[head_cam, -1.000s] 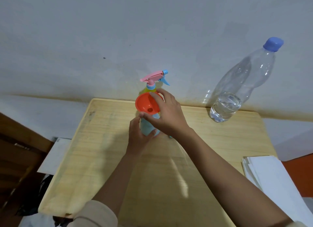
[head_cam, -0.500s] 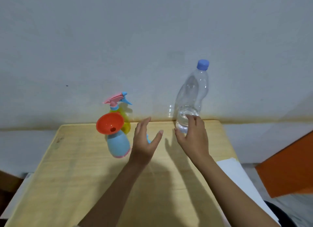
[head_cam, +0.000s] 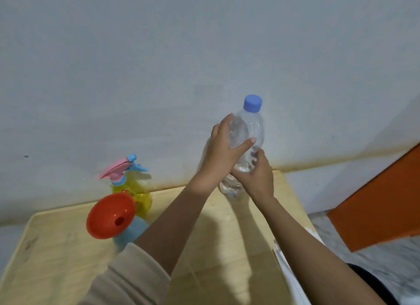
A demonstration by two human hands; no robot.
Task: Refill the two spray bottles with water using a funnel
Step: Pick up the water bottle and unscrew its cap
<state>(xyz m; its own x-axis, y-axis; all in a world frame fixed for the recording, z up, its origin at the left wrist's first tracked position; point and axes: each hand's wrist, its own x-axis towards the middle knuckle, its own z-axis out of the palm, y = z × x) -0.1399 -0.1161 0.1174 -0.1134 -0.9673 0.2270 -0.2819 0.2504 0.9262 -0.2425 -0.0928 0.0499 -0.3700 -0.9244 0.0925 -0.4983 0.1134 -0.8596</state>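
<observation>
A clear water bottle (head_cam: 246,127) with a blue cap stands at the back right of the wooden table (head_cam: 227,248), a little water in its base. My left hand (head_cam: 221,152) grips its upper body from the left. My right hand (head_cam: 256,175) grips its lower part from the right. At the back left an orange funnel (head_cam: 109,216) sits in the neck of a light blue spray bottle (head_cam: 129,234). Behind it stands a yellow spray bottle (head_cam: 138,193) with a pink and blue trigger head on.
A grey wall runs close behind the table. White paper sheets (head_cam: 288,266) lie at the table's right edge. An orange panel (head_cam: 381,202) stands to the right, over a marbled floor.
Both hands left the funnel and blue bottle and moved right. They now grip the water bottle; half a second ago only the right hand touched it.
</observation>
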